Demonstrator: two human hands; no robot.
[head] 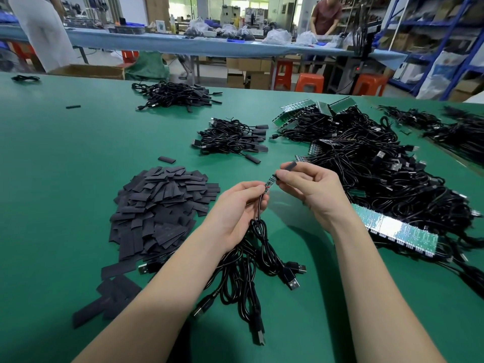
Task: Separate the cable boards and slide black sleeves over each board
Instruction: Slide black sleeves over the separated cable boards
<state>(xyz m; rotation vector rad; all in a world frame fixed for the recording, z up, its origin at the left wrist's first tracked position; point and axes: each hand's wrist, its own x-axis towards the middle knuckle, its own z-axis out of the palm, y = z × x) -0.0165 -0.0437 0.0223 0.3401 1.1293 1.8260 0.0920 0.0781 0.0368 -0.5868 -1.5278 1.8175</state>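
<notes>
My left hand pinches a thin black cable just below a small green board and also holds a bundle of black USB cables that hangs down onto the table. My right hand pinches a black sleeve at the board's upper tip. The sleeve sits at the board's end, and the board's length shows bare. A big pile of flat black sleeves lies to the left of my hands.
A strip of joined green boards lies right of my right wrist on a large heap of black cables. Two piles of sleeved cables sit farther back on the green table. People stand at a far bench.
</notes>
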